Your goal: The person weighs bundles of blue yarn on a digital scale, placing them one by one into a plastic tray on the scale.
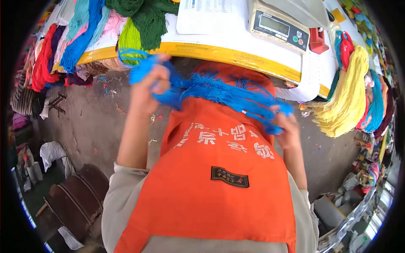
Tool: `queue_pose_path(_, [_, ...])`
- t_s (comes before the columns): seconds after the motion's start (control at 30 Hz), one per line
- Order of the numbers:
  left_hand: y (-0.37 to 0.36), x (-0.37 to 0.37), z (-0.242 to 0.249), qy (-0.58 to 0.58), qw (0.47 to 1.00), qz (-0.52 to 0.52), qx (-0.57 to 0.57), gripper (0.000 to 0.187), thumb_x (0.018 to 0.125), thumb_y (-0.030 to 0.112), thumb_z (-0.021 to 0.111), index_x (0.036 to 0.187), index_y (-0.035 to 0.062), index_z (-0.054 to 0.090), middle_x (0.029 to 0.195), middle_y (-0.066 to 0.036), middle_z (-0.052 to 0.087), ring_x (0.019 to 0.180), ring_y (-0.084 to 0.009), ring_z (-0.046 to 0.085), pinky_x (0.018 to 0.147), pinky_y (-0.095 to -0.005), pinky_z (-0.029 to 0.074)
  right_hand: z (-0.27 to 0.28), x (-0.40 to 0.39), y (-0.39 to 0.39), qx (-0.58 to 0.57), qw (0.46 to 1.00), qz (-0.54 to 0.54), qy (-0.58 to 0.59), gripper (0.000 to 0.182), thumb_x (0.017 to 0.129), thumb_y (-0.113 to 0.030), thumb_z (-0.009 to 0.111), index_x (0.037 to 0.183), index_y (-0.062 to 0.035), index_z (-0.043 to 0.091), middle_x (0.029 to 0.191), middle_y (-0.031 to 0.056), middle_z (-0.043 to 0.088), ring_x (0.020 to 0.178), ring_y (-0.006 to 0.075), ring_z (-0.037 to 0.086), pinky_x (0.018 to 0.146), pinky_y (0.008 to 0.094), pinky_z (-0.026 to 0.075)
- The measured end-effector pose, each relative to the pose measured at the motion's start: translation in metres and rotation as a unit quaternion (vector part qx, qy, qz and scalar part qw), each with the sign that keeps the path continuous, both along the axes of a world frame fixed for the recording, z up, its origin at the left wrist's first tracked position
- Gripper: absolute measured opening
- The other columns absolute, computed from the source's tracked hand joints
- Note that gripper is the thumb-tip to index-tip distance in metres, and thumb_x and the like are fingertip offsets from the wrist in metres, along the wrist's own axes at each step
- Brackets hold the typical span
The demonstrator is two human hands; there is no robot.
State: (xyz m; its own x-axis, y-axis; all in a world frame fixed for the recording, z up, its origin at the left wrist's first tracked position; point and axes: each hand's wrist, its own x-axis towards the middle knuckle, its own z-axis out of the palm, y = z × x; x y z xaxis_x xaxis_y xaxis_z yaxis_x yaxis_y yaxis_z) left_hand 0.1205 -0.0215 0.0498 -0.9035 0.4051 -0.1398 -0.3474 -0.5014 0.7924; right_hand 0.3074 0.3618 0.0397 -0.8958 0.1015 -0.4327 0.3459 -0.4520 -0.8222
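A skein of bright blue yarn (228, 92) stretches between my two hands above the orange apron (211, 181). At its left end my left hand (155, 82) is closed round a bunched, looped part of the yarn. The other end is in my right hand (287, 124), its fingers wrapped round the strands, with a little blue showing above them. Both hands are somewhat blurred. Between them the strands spread loosely and sag a little over the top of the apron.
Ahead is a white table with a yellow edge (190, 49), bearing a digital scale (274, 26), a printed sheet (202, 19) and a red object (318, 41). Coloured skeins hang at left, and yellow yarn (346, 92) at right. A brown drum (78, 196) lies at lower left.
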Motion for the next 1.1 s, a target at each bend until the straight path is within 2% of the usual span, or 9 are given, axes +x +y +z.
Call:
queue_pose_path(0.1, [0.049, 0.019, -0.003, 0.015, 0.985, -0.034, -0.171, 0.016, 0.094, 0.016, 0.062, 0.1, 0.0021, 0.066, 0.07, -0.001, 0.057, 0.054, -0.0051, 0.044, 0.047, -0.0204, 0.032, -0.036, -0.038, -0.046, 0.365, 0.918, 0.141, 0.068, 0.033, 0.088, -0.031, 0.07, 0.106, -0.003, 0.068, 0.082, 0.0081, 0.068, 0.071, 0.0181, 0.062, 0.066, 0.0354, 0.049])
queue_pose_path(0.23, [0.071, 0.023, -0.021, 0.044, 0.968, -0.093, -0.23, 0.014, 0.094, 0.019, 0.064, 0.091, 0.0055, 0.068, 0.068, 0.001, 0.058, 0.055, -0.0058, 0.047, 0.047, -0.0214, 0.036, -0.078, -0.066, -0.073, 0.455, 0.866, 0.176, 0.112, 0.039, 0.087, -0.037, 0.069, 0.101, -0.0001, 0.065, 0.084, 0.0185, 0.067, 0.081, 0.0333, 0.067, 0.072, 0.0427, 0.05])
queue_pose_path(0.3, [0.077, 0.023, -0.042, 0.138, 0.949, -0.105, -0.263, 0.015, 0.092, 0.019, 0.067, 0.087, 0.0046, 0.068, 0.068, 0.001, 0.058, 0.057, -0.0062, 0.05, 0.049, -0.0234, 0.04, -0.084, -0.073, -0.08, 0.564, 0.756, 0.331, -0.038, 0.042, 0.088, -0.041, 0.066, 0.09, 0.0004, 0.062, 0.084, 0.0243, 0.065, 0.082, 0.0416, 0.064, 0.071, 0.0455, 0.05])
queue_pose_path(0.47, [0.08, 0.03, -0.079, 0.075, 0.929, -0.103, -0.347, 0.014, 0.089, 0.018, 0.07, 0.089, 0.0041, 0.071, 0.077, -0.003, 0.067, 0.065, -0.0131, 0.06, 0.06, -0.0302, 0.05, -0.091, -0.067, -0.077, 0.528, 0.785, 0.322, 0.009, 0.045, 0.089, -0.043, 0.065, 0.086, 0.0014, 0.059, 0.081, 0.0258, 0.063, 0.077, 0.0422, 0.063, 0.067, 0.047, 0.048])
queue_pose_path(0.53, [0.078, 0.029, -0.117, 0.319, 0.859, -0.064, -0.395, 0.017, 0.089, 0.019, 0.068, 0.096, 0.0043, 0.071, 0.092, -0.009, 0.071, 0.079, -0.0222, 0.066, 0.071, -0.0365, 0.053, -0.089, -0.066, -0.076, 0.485, 0.842, 0.236, 0.0, 0.046, 0.089, -0.043, 0.065, 0.085, 0.002, 0.059, 0.081, 0.0264, 0.063, 0.075, 0.0421, 0.062, 0.067, 0.0469, 0.047])
queue_pose_path(0.8, [0.095, 0.038, -0.113, 0.279, 0.715, -0.182, -0.614, 0.039, 0.084, 0.033, 0.072, 0.108, 0.0031, 0.066, 0.102, -0.019, 0.068, 0.093, -0.0384, 0.064, 0.085, -0.0453, 0.05, -0.093, -0.074, -0.084, 0.506, 0.794, 0.337, -0.004, 0.043, 0.091, -0.039, 0.065, 0.084, 0.0031, 0.056, 0.081, 0.0238, 0.063, 0.075, 0.0366, 0.062, 0.068, 0.0439, 0.047])
queue_pose_path(0.9, [0.091, 0.038, -0.117, 0.293, 0.737, -0.127, -0.595, 0.036, 0.085, 0.03, 0.071, 0.106, 0.0019, 0.066, 0.102, -0.02, 0.067, 0.091, -0.0385, 0.064, 0.083, -0.0453, 0.051, -0.063, -0.068, -0.08, 0.32, 0.902, 0.289, 0.037, 0.036, 0.093, -0.036, 0.064, 0.082, -0.0023, 0.057, 0.073, 0.0105, 0.06, 0.068, 0.0198, 0.057, 0.063, 0.0346, 0.045])
queue_pose_path(0.97, [0.084, 0.033, -0.122, 0.322, 0.748, -0.082, -0.574, 0.033, 0.086, 0.028, 0.071, 0.104, 0.001, 0.066, 0.101, -0.02, 0.068, 0.09, -0.0383, 0.065, 0.081, -0.045, 0.051, -0.036, -0.058, -0.076, -0.024, 0.986, 0.148, -0.068, 0.023, 0.094, -0.031, 0.063, 0.084, -0.0103, 0.058, 0.072, -0.0027, 0.052, 0.065, 0.0062, 0.044, 0.058, 0.0232, 0.036])
queue_pose_path(1.1, [0.078, 0.02, -0.111, 0.242, 0.83, -0.027, -0.501, 0.034, 0.088, 0.03, 0.069, 0.101, -0.0014, 0.066, 0.095, -0.02, 0.068, 0.087, -0.0345, 0.066, 0.08, -0.0424, 0.051, -0.031, -0.054, -0.048, -0.185, 0.964, 0.183, 0.05, 0.015, 0.093, -0.027, 0.066, 0.092, -0.0141, 0.059, 0.077, -0.0077, 0.052, 0.065, 0.0024, 0.042, 0.056, 0.0195, 0.03])
